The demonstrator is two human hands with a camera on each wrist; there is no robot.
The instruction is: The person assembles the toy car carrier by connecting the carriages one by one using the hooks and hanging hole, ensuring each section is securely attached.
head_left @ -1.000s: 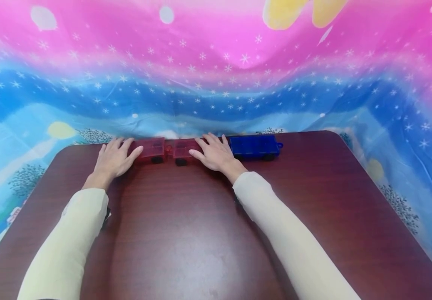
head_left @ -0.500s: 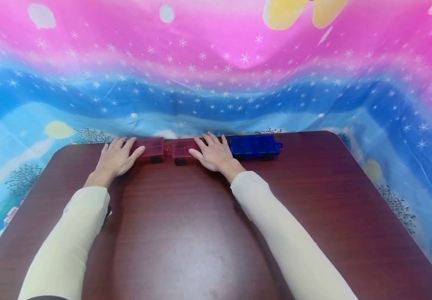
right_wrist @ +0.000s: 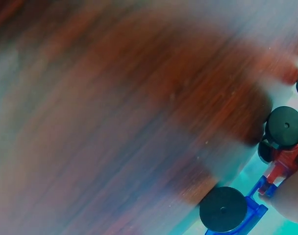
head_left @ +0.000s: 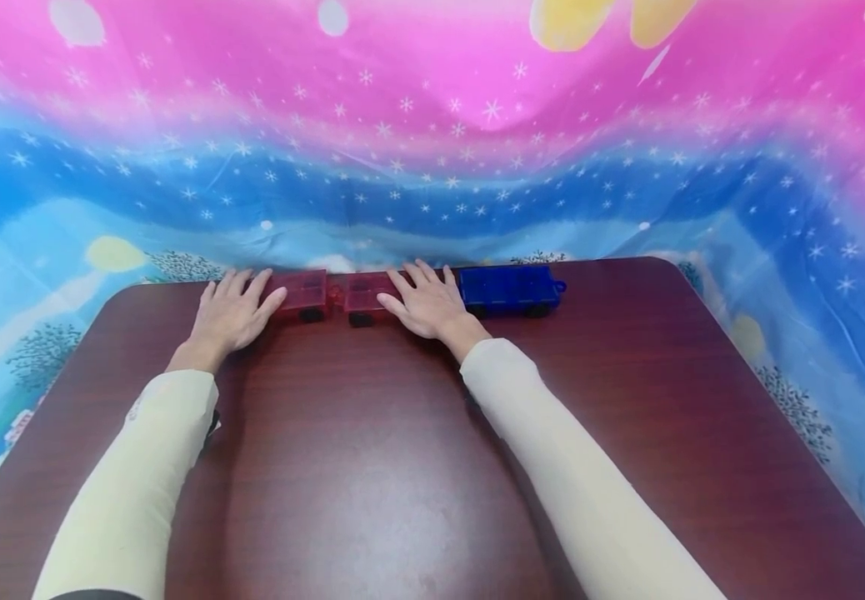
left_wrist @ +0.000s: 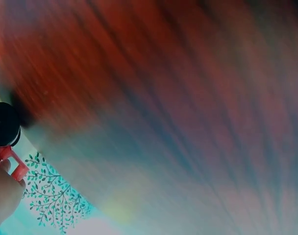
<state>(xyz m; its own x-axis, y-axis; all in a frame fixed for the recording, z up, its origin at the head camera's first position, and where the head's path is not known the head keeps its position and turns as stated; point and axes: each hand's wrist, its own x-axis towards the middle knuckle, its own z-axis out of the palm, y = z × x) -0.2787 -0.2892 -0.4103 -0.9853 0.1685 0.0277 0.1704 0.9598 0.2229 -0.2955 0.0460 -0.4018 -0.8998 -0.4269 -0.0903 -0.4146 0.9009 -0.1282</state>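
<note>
Three see-through toy wagons with black wheels stand in a row along the far table edge. My left hand (head_left: 232, 312), fingers straight and spread, rests over the left end of the first red wagon (head_left: 305, 292), its thumb on the top. A small link joins that wagon to the second red wagon (head_left: 363, 294). Over the right end of the second lies my right hand (head_left: 432, 307), fingers spread, partly hiding it. Right beside this hand is the blue wagon (head_left: 511, 289), a ring at its outer end. In the right wrist view, a blue coupling (right_wrist: 259, 188) meets the red one.
The brown wooden table (head_left: 372, 433) has rounded far corners. A pink and blue snowflake-patterned cloth (head_left: 432, 150) hangs right behind the far edge and along both sides.
The head view has shifted slightly. Both hands and the wagons keep their places relative to the table.
</note>
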